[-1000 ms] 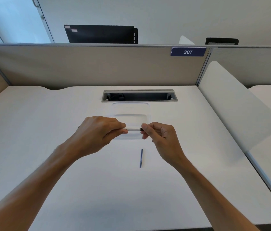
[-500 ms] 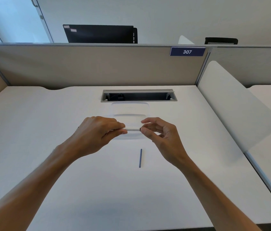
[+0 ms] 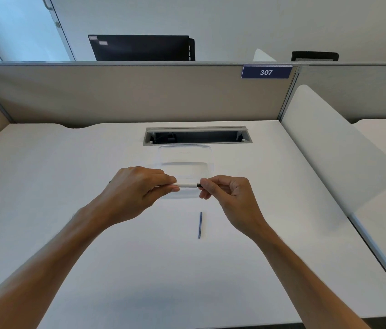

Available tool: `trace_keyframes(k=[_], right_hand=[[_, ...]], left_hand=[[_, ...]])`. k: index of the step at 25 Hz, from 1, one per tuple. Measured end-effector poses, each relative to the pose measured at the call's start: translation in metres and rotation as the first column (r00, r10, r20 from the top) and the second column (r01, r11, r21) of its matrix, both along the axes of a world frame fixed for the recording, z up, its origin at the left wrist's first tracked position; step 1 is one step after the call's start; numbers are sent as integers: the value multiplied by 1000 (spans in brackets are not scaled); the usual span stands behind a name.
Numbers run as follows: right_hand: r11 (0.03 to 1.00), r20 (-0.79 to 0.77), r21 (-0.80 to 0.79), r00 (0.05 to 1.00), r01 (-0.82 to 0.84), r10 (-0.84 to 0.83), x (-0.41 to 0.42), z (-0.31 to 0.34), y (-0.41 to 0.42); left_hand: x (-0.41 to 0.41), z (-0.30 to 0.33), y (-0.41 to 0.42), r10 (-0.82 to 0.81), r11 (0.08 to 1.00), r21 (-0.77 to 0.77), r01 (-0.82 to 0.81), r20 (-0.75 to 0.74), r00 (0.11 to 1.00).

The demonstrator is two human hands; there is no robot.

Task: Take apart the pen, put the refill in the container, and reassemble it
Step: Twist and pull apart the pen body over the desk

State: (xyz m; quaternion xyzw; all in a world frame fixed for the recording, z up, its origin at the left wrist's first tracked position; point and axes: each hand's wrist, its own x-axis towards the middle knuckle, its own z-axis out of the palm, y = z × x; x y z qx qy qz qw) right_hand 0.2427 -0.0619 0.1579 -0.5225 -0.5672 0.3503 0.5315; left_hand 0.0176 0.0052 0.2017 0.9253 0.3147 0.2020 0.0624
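Matt white smooth desk top (image 3: pixel 92 233), clear glossy plastic container (image 3: pixel 185 155) at centre, smooth white plastic-looking pen barrel (image 3: pixel 187 185), beige cloth-like partition (image 3: pixel 128 91) across the upper frame

Head-worn view, forward-down, close over desk (image 3: pixel 68 210)

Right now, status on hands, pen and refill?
Left hand and right hand both pinch the pen, held level above the clear container. Blue refill loose on desk, not in container. Nothing in the way.
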Motion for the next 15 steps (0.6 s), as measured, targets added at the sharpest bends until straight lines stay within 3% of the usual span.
trace_keyframes(k=[7, 15], right_hand=[[999, 11, -21, 999, -34, 35, 6, 2, -2], [993, 84, -84, 994, 77, -70, -11, 0, 2]], left_hand=[[3, 0, -1, -5, 1000, 4, 5, 6, 1000], [14, 6, -17, -84, 996, 9, 84, -5, 996]])
